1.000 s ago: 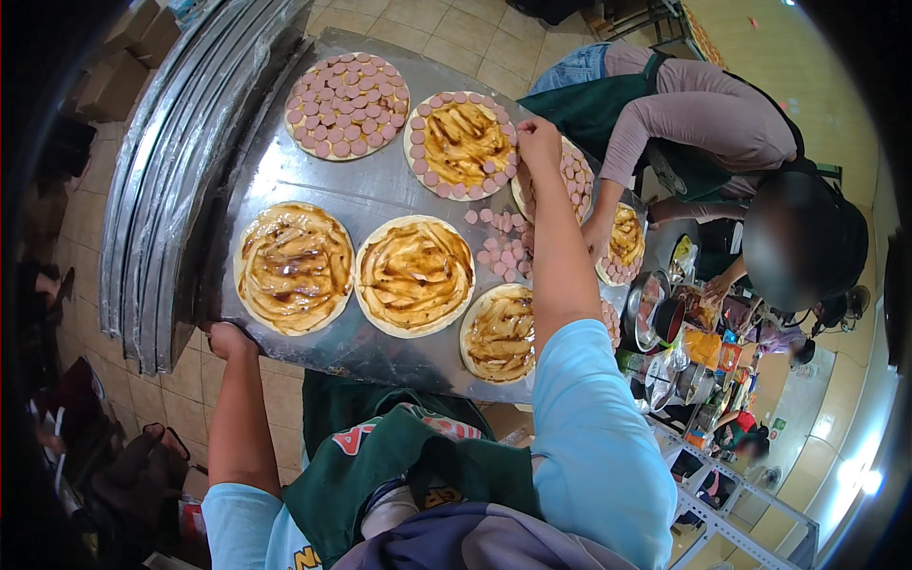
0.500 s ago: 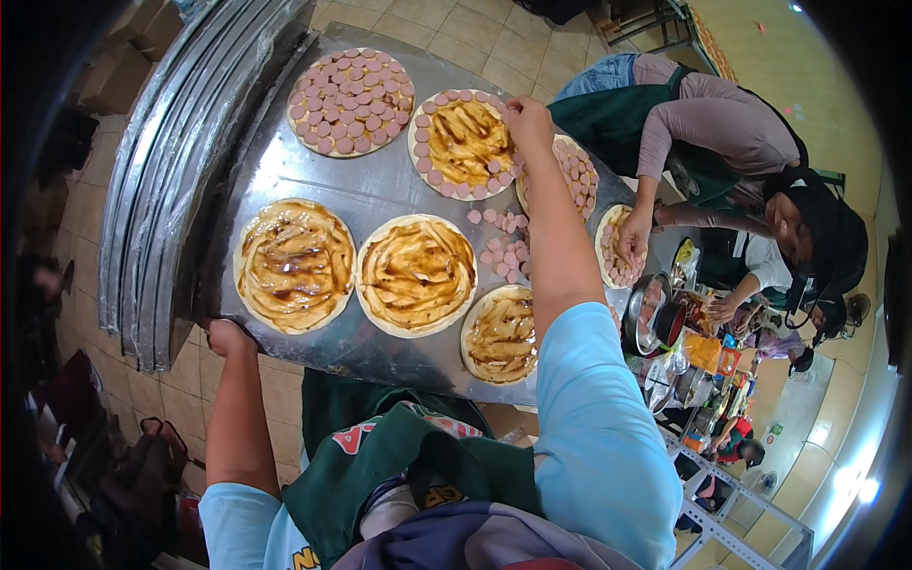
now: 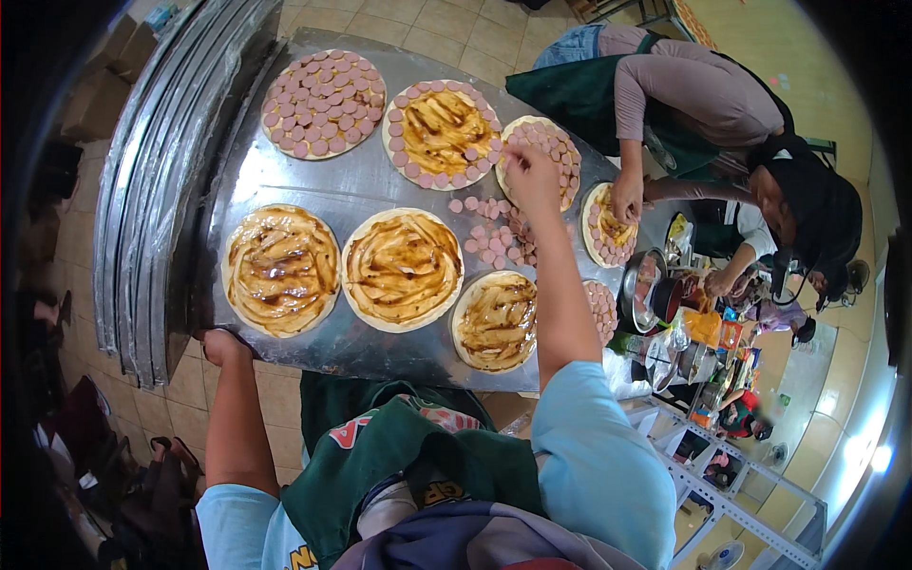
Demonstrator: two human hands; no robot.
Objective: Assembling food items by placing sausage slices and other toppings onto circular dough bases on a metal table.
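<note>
My right hand (image 3: 530, 174) reaches over the metal table (image 3: 380, 185), fingers pinched, just right of a sauced pizza base (image 3: 441, 134) ringed with pink sausage slices; what it pinches is too small to tell. A loose pile of sausage slices (image 3: 497, 233) lies below that hand. My left hand (image 3: 221, 345) grips the table's near edge by a plain sauced base (image 3: 281, 269). Two more sauced bases (image 3: 403, 268) (image 3: 496, 320) sit along the near side. A base fully covered in slices (image 3: 323, 103) lies at the far left.
Another person in a green apron leans in at the right, a hand (image 3: 626, 198) on a partly topped base (image 3: 608, 224). Stacked metal trays (image 3: 152, 180) stand on the left. Bowls and containers (image 3: 655, 294) crowd the right end above a white rack (image 3: 731, 494).
My right hand has drawn back from the ringed pizza toward the right and nearer to me. The other person has leaned further over the table.
</note>
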